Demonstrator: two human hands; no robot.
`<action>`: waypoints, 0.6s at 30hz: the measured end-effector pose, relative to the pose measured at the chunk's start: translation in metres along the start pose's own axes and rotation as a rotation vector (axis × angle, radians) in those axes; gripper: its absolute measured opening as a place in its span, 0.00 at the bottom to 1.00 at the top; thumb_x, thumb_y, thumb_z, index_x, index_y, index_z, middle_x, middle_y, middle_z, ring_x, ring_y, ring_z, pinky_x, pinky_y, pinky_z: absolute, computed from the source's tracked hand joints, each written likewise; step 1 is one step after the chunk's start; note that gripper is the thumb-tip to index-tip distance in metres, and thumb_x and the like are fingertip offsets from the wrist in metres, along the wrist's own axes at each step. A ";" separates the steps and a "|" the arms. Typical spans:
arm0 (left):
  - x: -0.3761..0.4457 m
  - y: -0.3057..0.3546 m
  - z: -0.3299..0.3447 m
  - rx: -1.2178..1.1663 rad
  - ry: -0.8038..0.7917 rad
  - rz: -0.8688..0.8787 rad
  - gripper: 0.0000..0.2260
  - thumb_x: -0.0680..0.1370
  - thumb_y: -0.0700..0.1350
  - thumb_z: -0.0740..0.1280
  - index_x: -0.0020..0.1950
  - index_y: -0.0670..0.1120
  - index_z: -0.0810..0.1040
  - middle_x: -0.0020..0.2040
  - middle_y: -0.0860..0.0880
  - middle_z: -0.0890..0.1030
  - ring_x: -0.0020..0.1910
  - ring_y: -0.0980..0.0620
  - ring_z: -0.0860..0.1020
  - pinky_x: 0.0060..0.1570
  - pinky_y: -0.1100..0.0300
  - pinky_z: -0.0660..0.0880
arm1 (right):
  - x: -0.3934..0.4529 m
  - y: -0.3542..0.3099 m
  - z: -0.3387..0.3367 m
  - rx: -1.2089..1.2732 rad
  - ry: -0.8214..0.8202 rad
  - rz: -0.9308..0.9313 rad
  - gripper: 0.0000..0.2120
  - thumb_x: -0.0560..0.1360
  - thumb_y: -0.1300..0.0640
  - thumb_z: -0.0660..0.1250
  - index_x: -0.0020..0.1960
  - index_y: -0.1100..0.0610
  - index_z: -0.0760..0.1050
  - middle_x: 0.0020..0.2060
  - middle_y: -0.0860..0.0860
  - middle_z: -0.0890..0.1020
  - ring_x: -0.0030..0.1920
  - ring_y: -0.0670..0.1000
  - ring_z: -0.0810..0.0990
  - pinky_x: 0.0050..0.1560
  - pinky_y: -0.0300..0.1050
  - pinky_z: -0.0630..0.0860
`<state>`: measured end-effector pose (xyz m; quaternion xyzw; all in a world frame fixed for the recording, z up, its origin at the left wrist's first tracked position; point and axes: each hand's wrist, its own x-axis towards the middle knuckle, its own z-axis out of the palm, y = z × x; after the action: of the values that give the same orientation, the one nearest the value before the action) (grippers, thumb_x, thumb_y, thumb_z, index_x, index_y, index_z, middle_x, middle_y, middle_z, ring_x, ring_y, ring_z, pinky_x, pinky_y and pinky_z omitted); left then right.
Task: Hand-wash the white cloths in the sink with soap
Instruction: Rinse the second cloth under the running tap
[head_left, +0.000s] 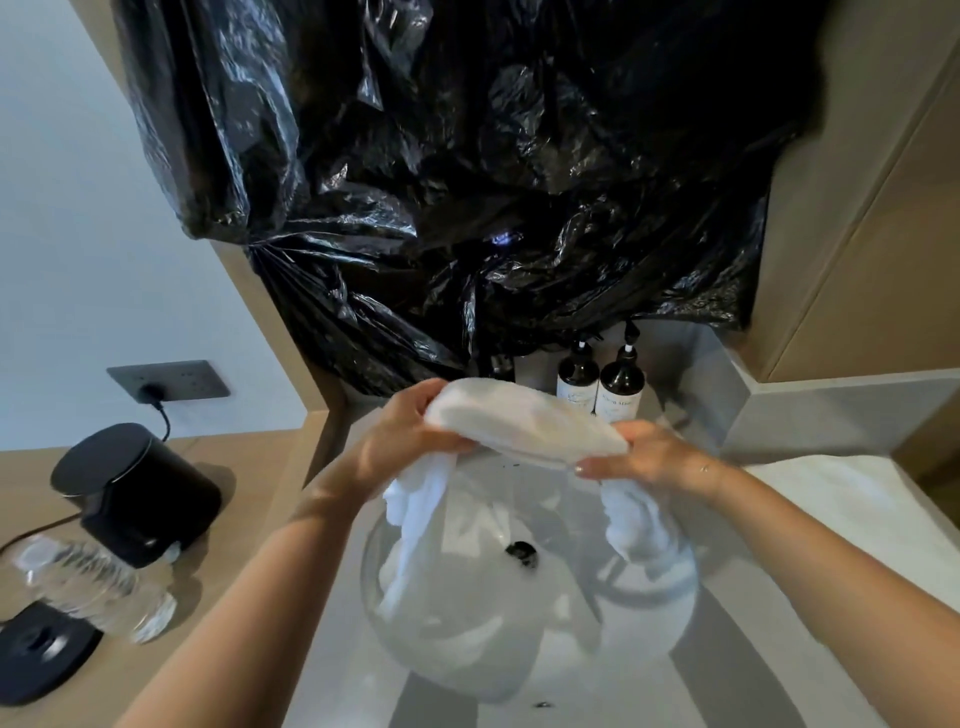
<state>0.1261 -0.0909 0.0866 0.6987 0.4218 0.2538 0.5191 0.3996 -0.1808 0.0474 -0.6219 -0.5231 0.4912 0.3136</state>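
Observation:
I hold a white cloth (524, 421) stretched between both hands above the round white sink (670, 618). My left hand (410, 436) grips its left end and my right hand (649, 454) grips its right end. The cloth's ends hang down from each hand into the basin, where more white cloth (457, 597) lies in water around the dark drain (522, 553). Two dark pump bottles (597, 382) with white labels stand behind the sink, just beyond the held cloth.
Black plastic sheeting (467, 182) covers the wall above the sink. On the wooden counter to the left stand a black kettle (135, 493), its round base (41, 649) and a clear plastic water bottle (98, 587). A wall socket (169, 382) has a plug in it.

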 end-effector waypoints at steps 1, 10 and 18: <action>0.001 0.004 0.002 -0.024 -0.016 0.002 0.22 0.64 0.39 0.78 0.56 0.45 0.80 0.48 0.43 0.83 0.46 0.48 0.82 0.46 0.54 0.80 | 0.001 0.010 0.005 -0.001 -0.014 0.015 0.15 0.63 0.50 0.78 0.47 0.53 0.82 0.39 0.45 0.84 0.43 0.44 0.82 0.46 0.34 0.76; 0.015 0.026 0.047 -0.254 -0.032 -0.104 0.25 0.60 0.34 0.73 0.57 0.42 0.77 0.51 0.35 0.80 0.52 0.35 0.81 0.53 0.39 0.78 | 0.015 0.080 0.101 0.228 0.000 -0.050 0.51 0.59 0.51 0.83 0.72 0.44 0.54 0.68 0.42 0.67 0.68 0.39 0.67 0.59 0.29 0.70; 0.018 0.034 0.060 -0.433 -0.043 -0.100 0.25 0.64 0.32 0.71 0.61 0.40 0.74 0.47 0.42 0.80 0.46 0.44 0.81 0.47 0.49 0.79 | 0.050 0.096 0.161 0.470 0.366 0.097 0.43 0.58 0.53 0.84 0.67 0.45 0.65 0.57 0.40 0.77 0.59 0.43 0.76 0.47 0.30 0.73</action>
<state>0.1936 -0.1096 0.0973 0.5542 0.3804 0.2972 0.6781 0.2800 -0.1776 -0.1049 -0.6345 -0.2995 0.4930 0.5144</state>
